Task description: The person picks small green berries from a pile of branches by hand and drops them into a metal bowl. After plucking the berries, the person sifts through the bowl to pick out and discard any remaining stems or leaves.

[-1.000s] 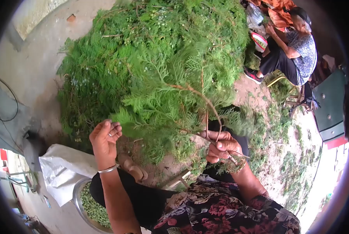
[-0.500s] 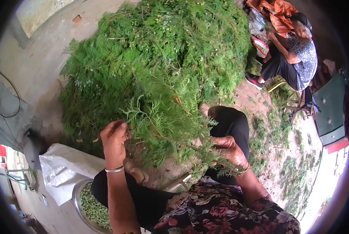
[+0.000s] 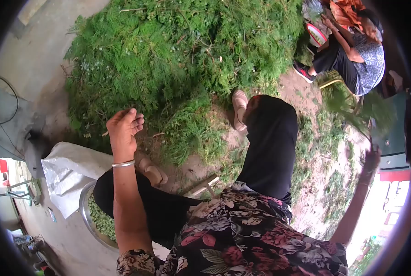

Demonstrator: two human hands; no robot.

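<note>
My left hand (image 3: 124, 129), with a silver bangle at the wrist, is raised in front of the pile of evergreen branches (image 3: 168, 55). Its fingers are curled in, and whatever they may hold is hidden. Far out to the right, my right hand (image 3: 372, 160) is closed around the stem of a leafy evergreen branch (image 3: 364, 112), smeared by motion. Below my left forearm, partly covered by my leg, stands a metal basin (image 3: 84, 212) with small green cones (image 3: 99, 221) in it.
A white plastic sack (image 3: 72, 168) lies beside the basin. At upper right a seated person (image 3: 368, 69) works near a red-rimmed container (image 3: 315, 36). A small wooden stool (image 3: 201, 186) is between my legs. Green sprigs (image 3: 336, 209) litter the ground at right.
My right hand has swung from my lap far out to the right, taking the branch along. My left hand has let go of the branch and risen slightly up and left.
</note>
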